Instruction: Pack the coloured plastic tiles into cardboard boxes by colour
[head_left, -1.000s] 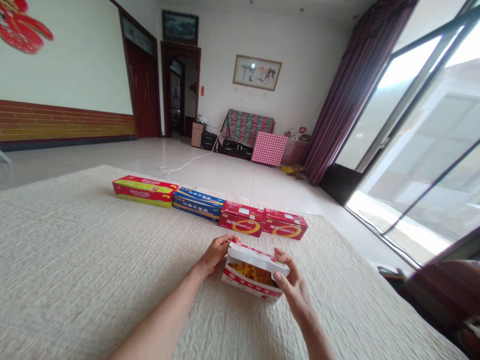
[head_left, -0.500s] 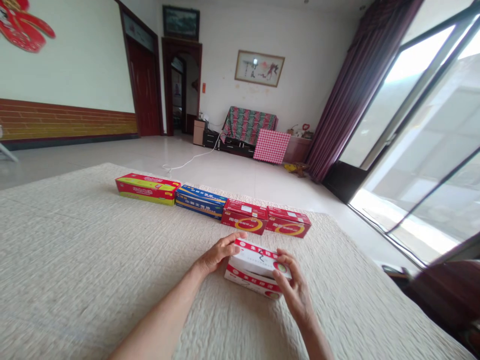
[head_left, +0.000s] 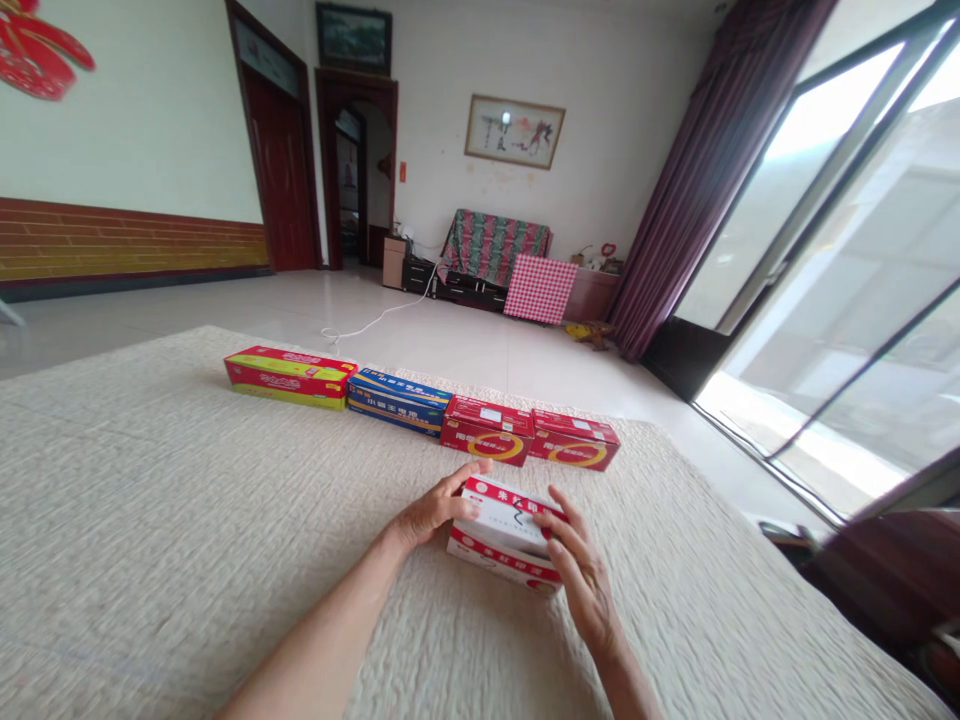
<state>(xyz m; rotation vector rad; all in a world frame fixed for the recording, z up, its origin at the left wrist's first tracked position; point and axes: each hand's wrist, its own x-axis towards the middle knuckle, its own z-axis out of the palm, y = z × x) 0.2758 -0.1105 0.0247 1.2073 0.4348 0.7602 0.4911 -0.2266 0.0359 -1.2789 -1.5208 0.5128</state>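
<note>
A white and red box point(head_left: 499, 535) rests on the cream textured cloth, its top face and front face showing. My left hand point(head_left: 442, 507) grips its left end, with the fingers along the back and the thumb on the top. At the right end, my right hand point(head_left: 581, 555) has its fingers over the top and side of the same box. Behind it stands a row of boxes: a red and yellow-green box point(head_left: 289, 378), a blue box point(head_left: 399, 402), a red box point(head_left: 487, 430) and another red box point(head_left: 574, 440) at the right.
The cream cloth point(head_left: 225, 520) covers the surface beneath the boxes. Beyond its far edge lies a white cable point(head_left: 375, 318) on the tiled floor. A dark red object point(head_left: 896, 575) is at the right edge.
My right hand has shifted its fingers further over the top of the white and red box. My left hand stays at the left end. The view has moved slightly.
</note>
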